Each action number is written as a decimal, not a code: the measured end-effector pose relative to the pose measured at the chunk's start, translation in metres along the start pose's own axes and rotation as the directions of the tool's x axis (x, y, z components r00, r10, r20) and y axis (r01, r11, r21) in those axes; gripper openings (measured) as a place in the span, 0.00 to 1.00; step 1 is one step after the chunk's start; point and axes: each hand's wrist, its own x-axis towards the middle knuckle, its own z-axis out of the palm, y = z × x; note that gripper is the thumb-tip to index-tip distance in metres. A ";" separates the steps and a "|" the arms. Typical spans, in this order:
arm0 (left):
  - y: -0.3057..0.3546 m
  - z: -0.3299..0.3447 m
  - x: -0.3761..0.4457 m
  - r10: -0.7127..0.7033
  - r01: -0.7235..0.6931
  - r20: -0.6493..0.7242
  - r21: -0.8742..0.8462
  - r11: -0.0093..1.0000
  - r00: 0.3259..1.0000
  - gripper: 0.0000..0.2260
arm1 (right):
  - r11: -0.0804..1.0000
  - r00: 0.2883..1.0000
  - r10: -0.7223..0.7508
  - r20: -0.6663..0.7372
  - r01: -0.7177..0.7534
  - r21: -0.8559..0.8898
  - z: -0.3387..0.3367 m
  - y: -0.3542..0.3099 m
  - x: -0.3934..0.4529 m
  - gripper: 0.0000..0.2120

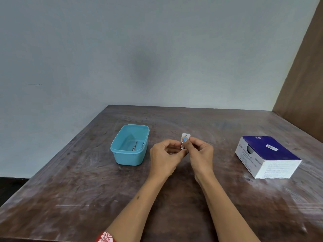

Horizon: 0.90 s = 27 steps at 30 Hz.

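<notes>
Swab sachet [185, 137], centre of frame above the table [174, 119], pinched between your left hand [165, 154] and right hand [201, 154]. Tear it from one edge, with both pinches kept beside the tear.

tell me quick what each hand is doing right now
Left hand: closed, pinching the small white packet.
Right hand: closed, pinching the same packet from the other side.
</notes>
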 end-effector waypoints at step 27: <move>0.009 -0.005 0.005 -0.296 0.235 -0.041 -0.509 0.828 0.954 0.06 | 0.991 0.993 0.108 -0.037 -0.111 -0.075 -0.001 -0.007 -0.006 0.09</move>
